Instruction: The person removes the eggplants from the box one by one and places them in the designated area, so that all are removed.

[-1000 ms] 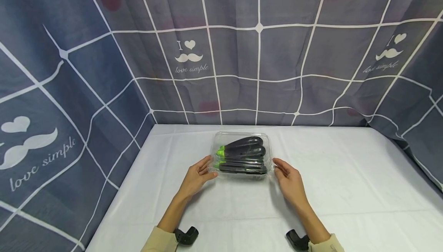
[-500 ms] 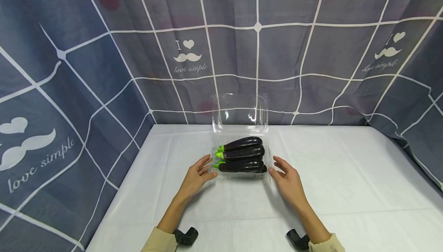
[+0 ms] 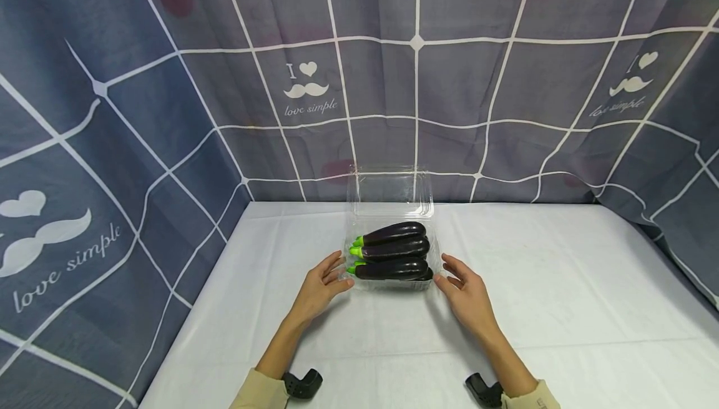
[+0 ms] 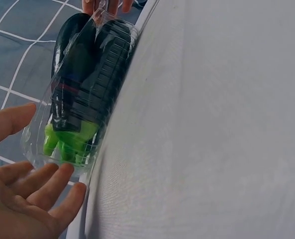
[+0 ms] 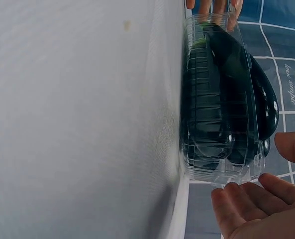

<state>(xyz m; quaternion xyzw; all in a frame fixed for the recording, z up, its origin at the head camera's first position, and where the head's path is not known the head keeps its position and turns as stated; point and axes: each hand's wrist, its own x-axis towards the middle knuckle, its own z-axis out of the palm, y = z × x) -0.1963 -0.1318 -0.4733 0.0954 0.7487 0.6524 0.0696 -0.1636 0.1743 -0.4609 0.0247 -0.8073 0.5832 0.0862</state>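
Inside the clear rectangular plastic box [image 5: 204, 175] lie several glossy, dark purple eggplants [image 3: 393, 248], with their bright green caps [image 3: 356, 251] toward my left hand [image 3: 316, 290]. The box rests on the white cloth-covered table [image 3: 393, 346], and its transparent lid [image 3: 387, 192] stands raised at the far side. At the left end of the box my left fingers are wide and relaxed; at the right end my right hand [image 3: 469, 296] also keeps its fingers loosely apart. Whether my fingertips touch the plastic, I cannot tell exactly.
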